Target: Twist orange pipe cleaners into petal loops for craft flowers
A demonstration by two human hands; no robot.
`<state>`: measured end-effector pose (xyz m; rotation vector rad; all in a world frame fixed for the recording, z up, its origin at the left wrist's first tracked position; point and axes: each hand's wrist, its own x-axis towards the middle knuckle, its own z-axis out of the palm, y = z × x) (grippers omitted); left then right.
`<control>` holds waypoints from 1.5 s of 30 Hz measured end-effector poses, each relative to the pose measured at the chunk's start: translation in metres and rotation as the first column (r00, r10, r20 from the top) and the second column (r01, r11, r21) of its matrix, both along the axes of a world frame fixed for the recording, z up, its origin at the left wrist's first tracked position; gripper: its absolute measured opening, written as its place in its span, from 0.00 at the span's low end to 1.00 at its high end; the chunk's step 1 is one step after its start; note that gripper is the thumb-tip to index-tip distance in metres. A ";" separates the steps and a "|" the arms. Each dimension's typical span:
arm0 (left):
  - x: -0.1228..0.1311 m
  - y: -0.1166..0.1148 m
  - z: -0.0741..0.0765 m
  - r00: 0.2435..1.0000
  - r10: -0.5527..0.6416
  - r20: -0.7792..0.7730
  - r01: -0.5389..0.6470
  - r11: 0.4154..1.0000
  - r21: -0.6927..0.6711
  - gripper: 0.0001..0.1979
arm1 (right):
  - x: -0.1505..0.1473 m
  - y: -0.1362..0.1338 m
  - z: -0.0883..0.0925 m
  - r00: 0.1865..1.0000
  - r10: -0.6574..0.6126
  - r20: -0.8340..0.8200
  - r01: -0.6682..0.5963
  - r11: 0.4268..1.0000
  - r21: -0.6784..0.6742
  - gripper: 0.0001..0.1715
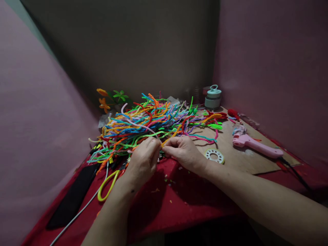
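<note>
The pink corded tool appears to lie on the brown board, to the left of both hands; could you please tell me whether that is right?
Not quite; the side is wrong. The head view shows the pink corded tool to the right of both the left hand and the right hand. It does lie on the brown board.

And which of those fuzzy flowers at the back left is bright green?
The rightmost flower; the upper one and lower one on its left are orange.
</note>
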<state>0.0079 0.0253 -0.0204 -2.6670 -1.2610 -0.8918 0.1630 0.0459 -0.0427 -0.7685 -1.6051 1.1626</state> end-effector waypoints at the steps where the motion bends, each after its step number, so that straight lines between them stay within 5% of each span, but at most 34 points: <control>1: 0.000 -0.001 0.001 0.998 0.006 0.062 -0.003 0.999 -0.054 0.08 | 0.000 -0.001 0.001 1.000 0.011 -0.016 -0.011 1.000 -0.007 0.11; 9: 0.002 -0.008 0.009 0.906 0.154 0.393 0.027 0.908 -0.418 0.09 | 0.000 0.000 0.003 0.947 0.135 -0.290 -0.205 0.952 -0.229 0.09; 17: -0.001 -0.008 0.010 0.827 0.239 0.509 0.117 0.812 -0.572 0.09 | 0.000 0.003 0.003 0.920 0.158 -0.360 -0.243 0.948 -0.205 0.11; 27: 0.000 -0.007 0.008 0.802 0.308 0.512 0.094 0.781 -0.617 0.10 | -0.002 0.007 -0.004 0.877 0.172 -0.449 -0.307 0.919 -0.248 0.08; 33: -0.007 -0.011 0.014 0.861 0.230 0.454 0.144 0.745 -0.651 0.11 | 0.000 0.017 -0.008 0.752 0.265 -0.604 -0.559 0.741 -0.371 0.09; 37: -0.009 -0.011 0.015 0.915 0.170 0.365 0.131 0.731 -0.670 0.11 | 0.002 0.017 -0.007 0.778 0.270 -0.567 -0.562 0.702 -0.437 0.13; 45: -0.008 -0.010 0.014 0.905 0.200 0.374 0.096 0.763 -0.639 0.11 | 0.004 0.014 -0.003 0.828 0.291 -0.480 -0.537 0.660 -0.525 0.13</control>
